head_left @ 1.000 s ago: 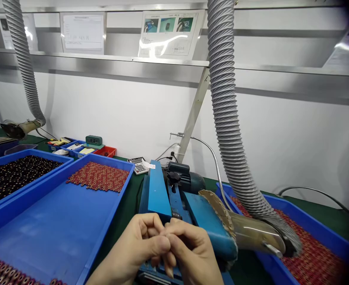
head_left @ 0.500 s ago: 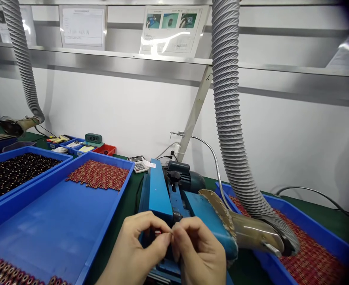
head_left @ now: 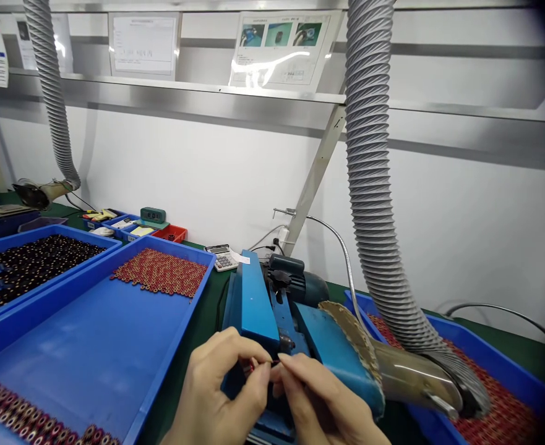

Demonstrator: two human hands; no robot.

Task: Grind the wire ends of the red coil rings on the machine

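Both hands meet in front of a blue machine [head_left: 259, 303] with a dark motor. My left hand [head_left: 228, 386] is closed, with thumb and forefinger pinched at a tiny dark piece and something small and red tucked behind the fingers. Close beside it, my right hand [head_left: 321, 395] is also closed, its thumb and fingertips at the other end of the tiny piece. What exactly the fingertips hold is too small to make out.
Left, a blue tray [head_left: 100, 340] holds red ring-shaped parts [head_left: 161, 272]; another has black parts [head_left: 44, 259]. A grey hose [head_left: 369, 154] runs down to a duct [head_left: 416, 377] beside a right-hand tray of red parts [head_left: 499, 402]. A calculator [head_left: 223, 258] lies behind.
The view has shifted slightly left, so the surroundings appear further right. My right hand has turned flatter and its fingers have straightened somewhat; my left hand stays pinched.
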